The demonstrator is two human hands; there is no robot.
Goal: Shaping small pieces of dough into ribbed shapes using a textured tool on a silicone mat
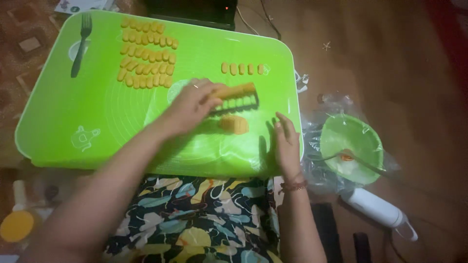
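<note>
right hand (286, 143) flat, left hand (191, 106) gripping comb (237, 96)

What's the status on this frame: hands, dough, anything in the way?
Left hand gripping yellow cutter on green mat. Right hand flat on mat edge. Dough lump below cutter. Nothing blocking.

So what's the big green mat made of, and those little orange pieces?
The green mat looks like soft silicone or plastic: smooth, slightly shiny, with printed outlines. The little orange pieces look like soft dough, matte and cut into small logs, though that is only a guess from their look.
</note>
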